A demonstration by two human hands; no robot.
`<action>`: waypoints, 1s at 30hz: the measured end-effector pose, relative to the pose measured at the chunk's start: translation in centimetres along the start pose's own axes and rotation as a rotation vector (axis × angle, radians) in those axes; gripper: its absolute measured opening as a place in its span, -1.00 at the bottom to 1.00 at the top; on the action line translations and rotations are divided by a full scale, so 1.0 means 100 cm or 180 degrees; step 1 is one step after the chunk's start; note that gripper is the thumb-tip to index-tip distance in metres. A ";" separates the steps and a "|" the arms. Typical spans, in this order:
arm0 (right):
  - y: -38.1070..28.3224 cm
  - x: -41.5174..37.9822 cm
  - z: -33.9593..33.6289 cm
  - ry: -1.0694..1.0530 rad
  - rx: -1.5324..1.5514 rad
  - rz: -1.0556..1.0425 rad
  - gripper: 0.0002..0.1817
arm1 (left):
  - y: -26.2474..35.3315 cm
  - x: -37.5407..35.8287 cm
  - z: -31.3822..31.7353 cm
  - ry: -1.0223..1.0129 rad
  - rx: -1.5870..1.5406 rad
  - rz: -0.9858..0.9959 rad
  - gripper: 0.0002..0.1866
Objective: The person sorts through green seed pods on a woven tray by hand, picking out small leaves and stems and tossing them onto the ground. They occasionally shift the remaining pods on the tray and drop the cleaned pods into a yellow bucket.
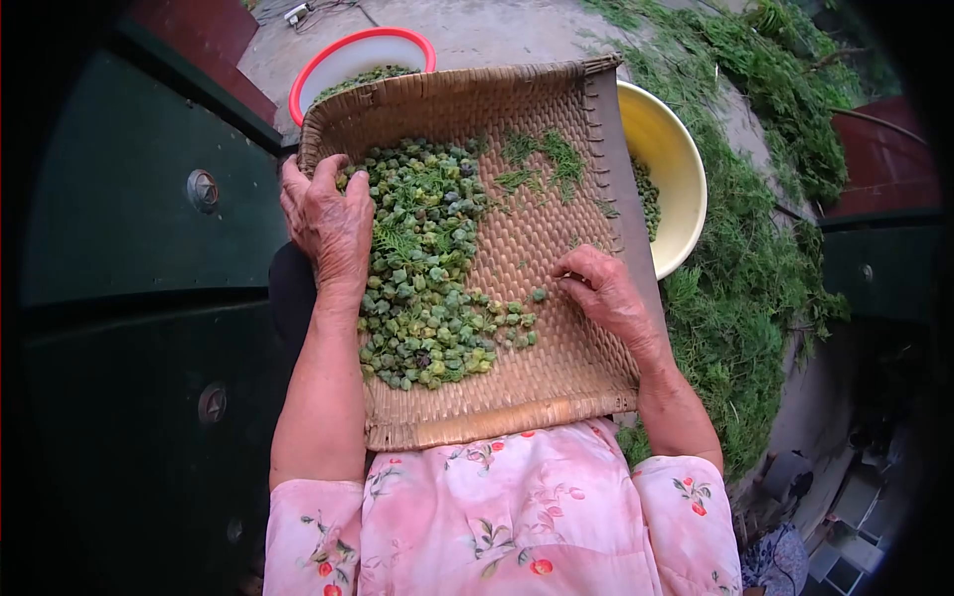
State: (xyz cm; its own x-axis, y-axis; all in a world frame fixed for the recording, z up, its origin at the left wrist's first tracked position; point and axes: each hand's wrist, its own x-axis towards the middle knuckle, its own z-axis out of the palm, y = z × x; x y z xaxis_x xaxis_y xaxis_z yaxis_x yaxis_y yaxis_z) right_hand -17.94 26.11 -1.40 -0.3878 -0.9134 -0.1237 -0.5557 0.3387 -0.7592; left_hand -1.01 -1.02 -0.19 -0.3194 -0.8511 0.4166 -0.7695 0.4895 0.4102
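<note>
A woven winnowing basket [542, 348] lies tilted across the lap, its near rim against the floral shirt. A heap of small green seed cones [427, 268] fills its left half, with feathery green sprigs [397, 236] mixed in. My left hand [333, 214] is closed over the basket's left rim, its inner fingers bent beside the cones. Over the bare weave on the right, my right hand [601, 293] has thumb and forefinger together in a pinch. What they hold, if anything, cannot be made out. A single cone [539, 295] lies just left of these fingers.
Beyond the basket stands a white basin with a red rim [432, 55], holding green cones. A yellow basin [686, 199] with more cones is partly hidden at the right. Cut leafy branches [730, 348] cover the ground there. A dark green metal door [149, 219] stands close on the left.
</note>
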 end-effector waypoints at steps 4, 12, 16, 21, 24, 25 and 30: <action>-0.002 -0.002 0.018 -0.0014 -0.0277 -0.0322 -0.79 | 0.003 -0.001 -0.002 0.0047 -0.0101 0.0042 -0.69; -0.005 0.004 0.042 0.0130 0.0016 -0.0330 -0.76 | 0.005 -0.001 -0.003 0.0071 -0.0113 0.0049 -0.70; -0.022 -0.001 0.036 -0.0385 -0.0295 -0.0405 -0.70 | 0.002 0.000 -0.001 0.0089 -0.0138 0.0096 -0.69; -0.035 -0.004 0.043 -0.0690 -0.0749 -0.0361 -0.72 | 0.002 -0.001 -0.002 0.0077 -0.0128 0.0104 -0.69; -0.036 -0.001 0.042 -0.0833 -0.0804 -0.0156 -0.65 | 0.001 0.000 -0.001 0.0085 -0.0108 0.0107 -0.69; -0.035 -0.001 0.043 -0.0805 -0.0758 -0.0216 -0.66 | 0.001 0.000 -0.002 0.0083 -0.0103 0.0103 -0.70; -0.036 -0.003 0.043 -0.0822 -0.0788 -0.0429 -0.69 | 0.005 0.000 -0.003 0.0049 -0.0123 0.0012 -0.71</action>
State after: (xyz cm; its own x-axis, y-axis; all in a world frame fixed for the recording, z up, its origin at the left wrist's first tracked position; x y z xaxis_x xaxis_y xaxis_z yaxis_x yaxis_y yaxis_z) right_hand -12.62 24.21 -1.37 -0.1185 -0.9696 -0.2142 -0.7622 0.2271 -0.6062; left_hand -1.26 -0.71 0.23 -0.3136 -0.8464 0.4305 -0.7461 0.5000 0.4396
